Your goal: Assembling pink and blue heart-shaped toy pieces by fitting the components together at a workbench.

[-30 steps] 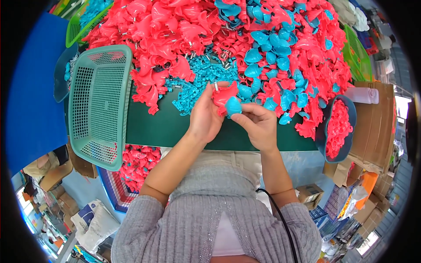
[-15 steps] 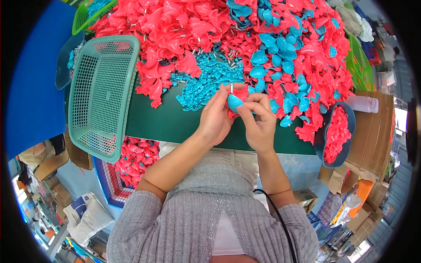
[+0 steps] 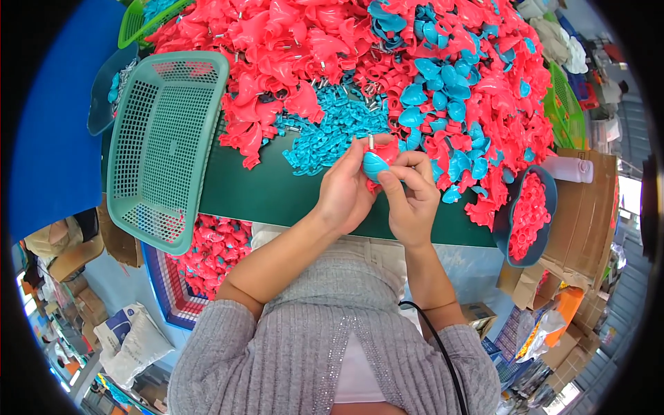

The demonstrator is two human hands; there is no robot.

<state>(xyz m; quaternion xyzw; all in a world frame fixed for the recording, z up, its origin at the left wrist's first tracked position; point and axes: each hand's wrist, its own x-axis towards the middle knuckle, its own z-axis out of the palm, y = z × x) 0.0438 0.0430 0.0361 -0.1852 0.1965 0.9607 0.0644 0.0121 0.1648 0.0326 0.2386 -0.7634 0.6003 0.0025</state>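
Observation:
Above the near edge of the green table (image 3: 238, 190), both hands meet at one small assembly. My left hand (image 3: 344, 196) is closed round a pink plastic part (image 3: 389, 150), with a short silver pin (image 3: 371, 142) standing up at its top. A glossy blue shell piece (image 3: 375, 163) lies against the pink part. My right hand (image 3: 413, 207) pinches the shell's right side between thumb and fingers. Just beyond the hands lies a heap of small blue pieces (image 3: 325, 142). Fingers hide much of the pink part.
Pink parts (image 3: 304, 41) pile high at the back, with loose blue shells (image 3: 455, 86) on the right. An upright-rimmed green basket (image 3: 160, 131) stands left. A dark tray (image 3: 550, 207) of pink rings sits right, near a cardboard box (image 3: 588, 207). Below the table is a blue-rimmed crate (image 3: 158, 287).
The hands stay together on the pink part and blue shell, with only a slight shift of the fingers. The whole view has moved a little.

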